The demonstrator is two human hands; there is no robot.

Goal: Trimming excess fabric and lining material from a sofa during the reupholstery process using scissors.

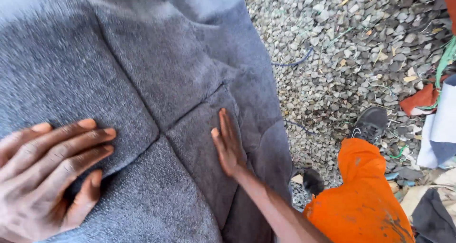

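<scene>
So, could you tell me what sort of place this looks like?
Probably an outdoor upholstery work yard: both hands, left hand and right hand, lie flat on grey tufted fabric, over gravel ground strewn with fabric scraps.

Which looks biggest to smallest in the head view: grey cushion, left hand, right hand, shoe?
1. Grey cushion, fills most of the frame.
2. Left hand, though it is nearest the camera, so its lead over the right hand is unsure.
3. Right hand, flat on the cushion.
4. Shoe on the gravel.
</scene>
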